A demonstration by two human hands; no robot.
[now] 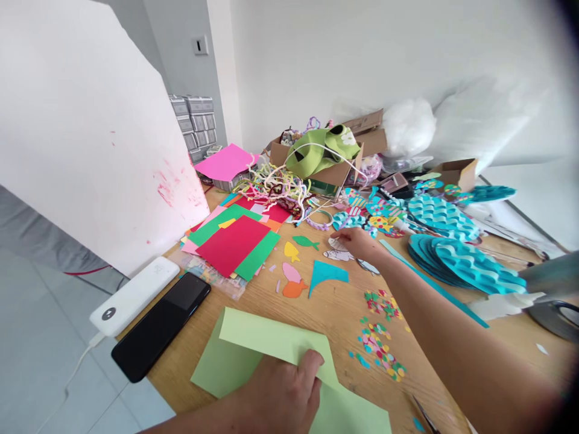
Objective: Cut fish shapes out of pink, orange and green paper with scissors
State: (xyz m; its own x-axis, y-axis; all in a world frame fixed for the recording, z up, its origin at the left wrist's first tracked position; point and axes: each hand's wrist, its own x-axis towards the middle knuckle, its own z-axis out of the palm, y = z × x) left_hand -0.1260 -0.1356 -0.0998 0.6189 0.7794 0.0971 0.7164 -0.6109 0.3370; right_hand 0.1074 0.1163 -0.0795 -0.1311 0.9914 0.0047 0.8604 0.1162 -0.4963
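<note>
- Light green sheet [271,330], 6 o'clock in the view: paper, smooth, matt, folded over.
- White fish cut-outs [338,256], 4 o'clock: paper, matt, dark-lined.
- Table [325,319], 5 o'clock: wood, grain visible, faint sheen.
- Red sheet [235,244], between 8 and 9: paper, flat, matt.
- Phone [158,331], 8 o'clock: black face, glossy, reflective.
- Power bank [140,292], between 8 and 9: white plastic, smooth.
- Blue discs [474,262], 3 o'clock: paper, matt, top one rippled.
- Bottle [497,306], between 3 and 4: whitish plastic, smooth.
- Green pouch [312,155], 1 o'clock: cloth, soft, matt.
- Stuffing [409,126], 2 o'clock: white fibre, fluffy.
</note>
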